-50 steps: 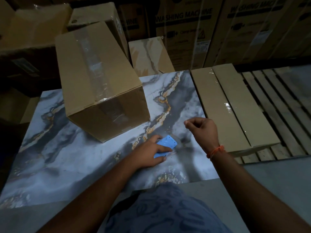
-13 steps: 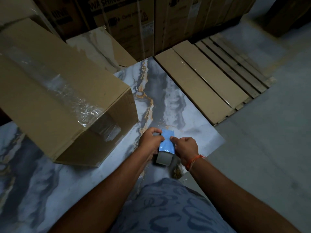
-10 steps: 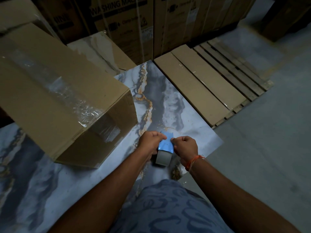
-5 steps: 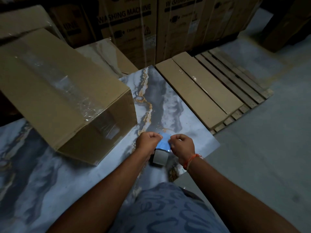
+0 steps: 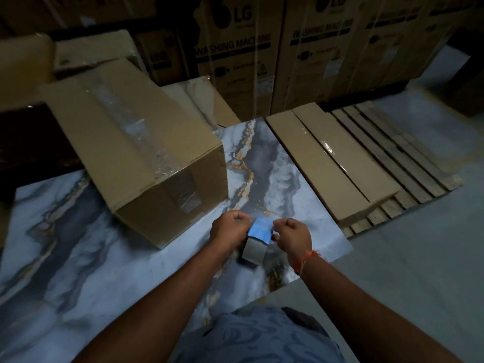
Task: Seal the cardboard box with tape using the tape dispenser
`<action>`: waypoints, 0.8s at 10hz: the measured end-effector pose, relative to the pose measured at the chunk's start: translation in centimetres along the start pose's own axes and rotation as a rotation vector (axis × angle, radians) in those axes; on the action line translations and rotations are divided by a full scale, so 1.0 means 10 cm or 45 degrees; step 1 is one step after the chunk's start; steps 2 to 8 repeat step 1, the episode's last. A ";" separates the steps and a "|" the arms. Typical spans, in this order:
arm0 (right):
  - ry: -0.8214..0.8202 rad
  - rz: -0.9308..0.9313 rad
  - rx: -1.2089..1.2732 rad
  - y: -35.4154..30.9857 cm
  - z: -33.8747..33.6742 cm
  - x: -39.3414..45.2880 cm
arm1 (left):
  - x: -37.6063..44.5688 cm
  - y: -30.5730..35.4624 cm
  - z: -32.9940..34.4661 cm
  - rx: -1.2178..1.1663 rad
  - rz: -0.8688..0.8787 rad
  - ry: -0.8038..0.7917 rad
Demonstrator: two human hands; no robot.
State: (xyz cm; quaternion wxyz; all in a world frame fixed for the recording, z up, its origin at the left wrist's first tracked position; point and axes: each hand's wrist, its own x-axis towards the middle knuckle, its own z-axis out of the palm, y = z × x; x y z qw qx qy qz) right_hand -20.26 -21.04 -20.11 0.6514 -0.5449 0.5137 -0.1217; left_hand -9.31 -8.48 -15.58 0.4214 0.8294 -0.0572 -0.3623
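While both hands pinch it, the blue plastic tape dispenser with its grey roll point(image 5: 258, 238) sits ready for threading.
Left hand point(image 5: 230, 227) and right hand point(image 5: 293, 237) seemingly free the tape end; the brown cardboard box point(image 5: 136, 153) waits at ten o'clock.

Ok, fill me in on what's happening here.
A person holds a blue tape dispenser with a tape roll in both hands, left hand and right hand pinching it at either side, just above a marble-patterned sheet. The cardboard box sits apart to the left; clear tape already runs along its top and down the near end. No tape is being applied right now.
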 end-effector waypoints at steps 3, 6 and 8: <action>-0.029 -0.196 -0.218 -0.08 -0.14 0.02 | -0.15 0.06 -0.06 0.296 0.159 0.250; -0.029 -0.196 -0.218 -0.08 -0.14 0.02 | -0.15 0.06 -0.06 0.296 0.159 0.250; -0.029 -0.196 -0.218 -0.08 -0.14 0.02 | -0.15 0.06 -0.06 0.296 0.159 0.250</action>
